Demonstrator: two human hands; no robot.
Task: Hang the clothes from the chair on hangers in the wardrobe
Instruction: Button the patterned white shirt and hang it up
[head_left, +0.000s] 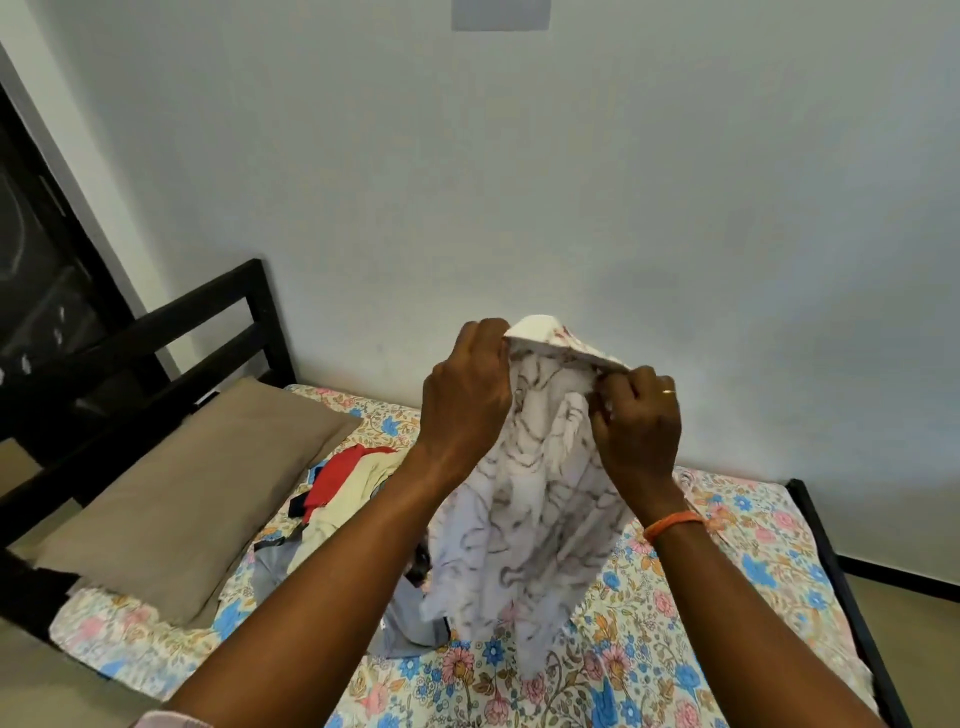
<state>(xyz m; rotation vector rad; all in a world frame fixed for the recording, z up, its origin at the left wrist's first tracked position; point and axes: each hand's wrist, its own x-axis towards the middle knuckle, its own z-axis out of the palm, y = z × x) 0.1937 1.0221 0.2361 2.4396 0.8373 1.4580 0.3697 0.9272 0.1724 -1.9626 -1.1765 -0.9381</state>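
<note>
Both hands, left hand (467, 395) and right hand (639, 421), pinch the top edge of the white patterned garment (540, 499), which hangs lengthwise straight down from each grip toward the bed (649, 649).

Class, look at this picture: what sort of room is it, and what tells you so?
Most likely a bedroom: a dark-framed bed with a floral bedsheet, and a tan pillow.

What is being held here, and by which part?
Both hands grip a white patterned garment by its top edge: left hand and right hand at either end.
</note>
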